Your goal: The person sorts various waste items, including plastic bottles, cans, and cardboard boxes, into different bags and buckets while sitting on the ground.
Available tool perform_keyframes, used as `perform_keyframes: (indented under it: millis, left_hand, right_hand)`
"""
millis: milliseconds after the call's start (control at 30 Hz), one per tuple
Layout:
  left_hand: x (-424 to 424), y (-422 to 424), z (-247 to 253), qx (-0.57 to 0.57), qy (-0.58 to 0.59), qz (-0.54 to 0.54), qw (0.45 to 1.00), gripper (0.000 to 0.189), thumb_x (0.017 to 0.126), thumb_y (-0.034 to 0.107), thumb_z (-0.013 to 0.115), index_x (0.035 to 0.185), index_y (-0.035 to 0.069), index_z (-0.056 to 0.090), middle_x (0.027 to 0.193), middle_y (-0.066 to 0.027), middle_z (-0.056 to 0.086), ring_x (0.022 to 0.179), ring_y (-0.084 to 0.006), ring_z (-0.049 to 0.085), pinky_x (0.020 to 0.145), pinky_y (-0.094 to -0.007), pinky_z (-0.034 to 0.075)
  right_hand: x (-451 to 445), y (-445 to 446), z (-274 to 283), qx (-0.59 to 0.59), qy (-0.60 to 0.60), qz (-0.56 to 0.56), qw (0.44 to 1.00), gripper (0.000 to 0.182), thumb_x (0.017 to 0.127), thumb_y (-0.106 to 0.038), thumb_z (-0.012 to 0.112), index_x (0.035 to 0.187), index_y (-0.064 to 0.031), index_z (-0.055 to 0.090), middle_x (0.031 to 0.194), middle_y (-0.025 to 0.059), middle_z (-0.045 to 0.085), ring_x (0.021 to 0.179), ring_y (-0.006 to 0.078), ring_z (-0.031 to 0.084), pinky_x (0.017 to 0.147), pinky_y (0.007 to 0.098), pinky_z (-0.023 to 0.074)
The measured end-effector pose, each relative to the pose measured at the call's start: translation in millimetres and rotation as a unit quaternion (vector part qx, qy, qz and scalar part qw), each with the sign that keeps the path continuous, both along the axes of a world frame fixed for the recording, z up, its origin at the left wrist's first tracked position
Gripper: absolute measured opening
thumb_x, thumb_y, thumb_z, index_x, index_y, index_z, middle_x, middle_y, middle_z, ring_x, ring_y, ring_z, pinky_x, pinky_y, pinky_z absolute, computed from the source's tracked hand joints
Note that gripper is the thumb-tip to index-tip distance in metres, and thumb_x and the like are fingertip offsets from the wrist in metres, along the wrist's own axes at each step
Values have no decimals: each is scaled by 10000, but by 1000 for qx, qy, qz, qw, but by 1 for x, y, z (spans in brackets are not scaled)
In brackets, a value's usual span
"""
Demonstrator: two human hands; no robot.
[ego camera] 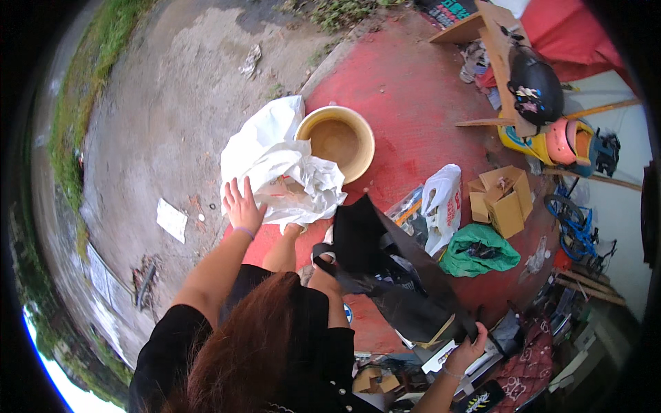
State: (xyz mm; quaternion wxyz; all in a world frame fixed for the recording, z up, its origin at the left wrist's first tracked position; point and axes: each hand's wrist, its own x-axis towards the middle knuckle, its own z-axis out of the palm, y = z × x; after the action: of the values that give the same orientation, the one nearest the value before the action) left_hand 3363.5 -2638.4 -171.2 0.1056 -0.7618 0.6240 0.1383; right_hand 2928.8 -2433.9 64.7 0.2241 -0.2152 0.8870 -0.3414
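My left hand [245, 207], fingers spread, is at the near side of a large white plastic bag [268, 134]; whether it touches the plastic I cannot tell. Crumpled and partly opened, the bag leans against a round cream tub [364, 129] with a brownish inside. At the lower right, my right hand [467, 351] grips the edge of a big black bag [361, 242]. That bag hangs wide at its mouth beside my legs, with dark items inside. Part of its far side loops near my knee.
Right of the black bag stand a white carrier bag [443, 206], a green plastic bag [480, 250] and an opened cardboard box [508, 206]. Farther off are a black helmet [537, 82], a pink helmet [563, 142] and a small blue bicycle [576, 227]. Paper [172, 220] lies on the concrete.
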Motion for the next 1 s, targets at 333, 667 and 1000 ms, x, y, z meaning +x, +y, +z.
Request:
perform_keyframes:
  millis: [333, 667, 1000]
  left_hand:
    - [26, -50, -43, -209, 152, 106, 960, 386, 701, 325, 650, 1020, 121, 575, 1101, -97, 511, 1062, -293, 427, 901, -400, 328]
    - [32, 144, -150, 13, 384, 666, 639, 1061, 588, 483, 730, 1314, -59, 178, 1283, -281, 320, 1211, -357, 330, 970, -381, 320]
    - [27, 129, -188, -195, 481, 572, 635, 388, 731, 39, 608, 1105, 25, 505, 989, -79, 604, 898, -178, 570, 776, -289, 437]
  right_hand:
    - [44, -29, -57, 33, -102, 98, 989, 186, 794, 67, 449, 941, -19, 522, 865, 25, 527, 785, 112, 508, 733, 227, 410]
    - [93, -82, -53, 28, -160, 176, 971, 169, 830, 22, 427, 989, 10, 484, 912, 75, 546, 798, 138, 536, 725, 237, 431]
    - [164, -143, -18, 59, 22, 377, 924, 236, 865, -25, 394, 1073, 42, 482, 1041, 124, 531, 970, 180, 507, 872, 273, 387]
